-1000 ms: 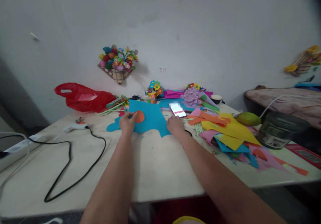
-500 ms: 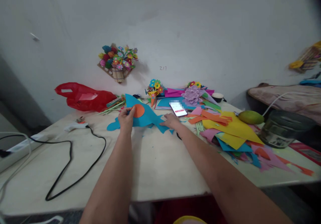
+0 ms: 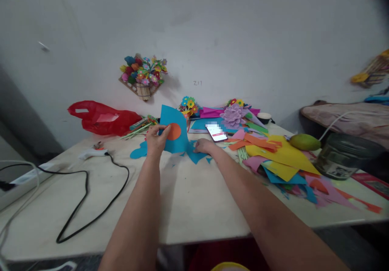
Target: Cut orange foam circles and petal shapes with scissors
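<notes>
My left hand [image 3: 158, 139] pinches a blue craft sheet [image 3: 170, 115] by its left side and holds it nearly upright above the table. An orange disc [image 3: 174, 132] shows against the sheet's face, beside my thumb; I cannot tell whether it is stuck on or gripped along with it. Bent over a blue cut piece [image 3: 195, 156] lying on the table, my right hand [image 3: 204, 146] has its fingers closed at the piece's upper edge. A rounded blue cut-out [image 3: 139, 151] lies left of the sheet, partly behind my left wrist. Small blue scraps lie near both hands.
A phone [image 3: 216, 132] lies behind my right hand. Coloured sheets and scraps [image 3: 278, 155] pile up on the right, near a mango [image 3: 304, 142] and a jar [image 3: 338, 157]. On the left are a glue gun [image 3: 92, 153], its black cord, and a red bag [image 3: 106, 119].
The blue sheet has tilted up and moved slightly right in my left hand. My right hand has shifted slightly left and its fingers have curled in over the blue piece.
</notes>
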The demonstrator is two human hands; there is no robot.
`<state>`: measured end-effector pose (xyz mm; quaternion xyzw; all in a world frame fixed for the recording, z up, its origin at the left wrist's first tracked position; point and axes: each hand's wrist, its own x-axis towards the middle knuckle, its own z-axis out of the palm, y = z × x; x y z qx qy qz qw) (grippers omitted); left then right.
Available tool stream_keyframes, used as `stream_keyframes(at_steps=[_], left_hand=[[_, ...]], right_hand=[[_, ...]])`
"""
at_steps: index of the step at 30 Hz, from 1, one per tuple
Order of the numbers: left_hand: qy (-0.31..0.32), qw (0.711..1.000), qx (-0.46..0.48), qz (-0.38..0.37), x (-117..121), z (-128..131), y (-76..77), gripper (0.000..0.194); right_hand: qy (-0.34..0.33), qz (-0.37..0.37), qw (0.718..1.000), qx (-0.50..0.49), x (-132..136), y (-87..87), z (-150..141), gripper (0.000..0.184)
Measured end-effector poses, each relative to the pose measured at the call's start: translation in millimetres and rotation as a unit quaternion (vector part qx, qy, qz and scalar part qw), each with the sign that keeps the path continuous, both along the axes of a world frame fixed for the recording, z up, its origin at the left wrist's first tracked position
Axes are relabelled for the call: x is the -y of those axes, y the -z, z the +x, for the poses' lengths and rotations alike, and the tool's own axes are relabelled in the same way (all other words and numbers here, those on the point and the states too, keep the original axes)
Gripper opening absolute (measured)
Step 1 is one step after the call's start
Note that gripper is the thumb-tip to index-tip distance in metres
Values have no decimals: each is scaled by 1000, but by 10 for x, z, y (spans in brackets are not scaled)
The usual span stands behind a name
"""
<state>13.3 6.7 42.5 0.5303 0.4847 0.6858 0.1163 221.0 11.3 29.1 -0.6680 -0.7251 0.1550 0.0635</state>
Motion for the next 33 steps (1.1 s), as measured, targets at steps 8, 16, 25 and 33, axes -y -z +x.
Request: stream_keyframes(at_steps=[8, 16, 25, 33], left_hand=[[-204, 963, -103, -145, -17, -125, 434, 24], [18, 966, 39, -255, -27, 106, 361, 28], [175, 900, 108, -385, 57, 263, 434, 31], [135, 889, 134, -416, 114, 322, 316, 20]], right_hand=[[29, 28, 998, 39, 33, 54, -97, 33], [42, 34, 998, 31, 147, 83, -175, 38], [48, 50, 997, 28, 209, 124, -194, 35], [-34, 105, 994, 21, 188, 119, -70, 42]])
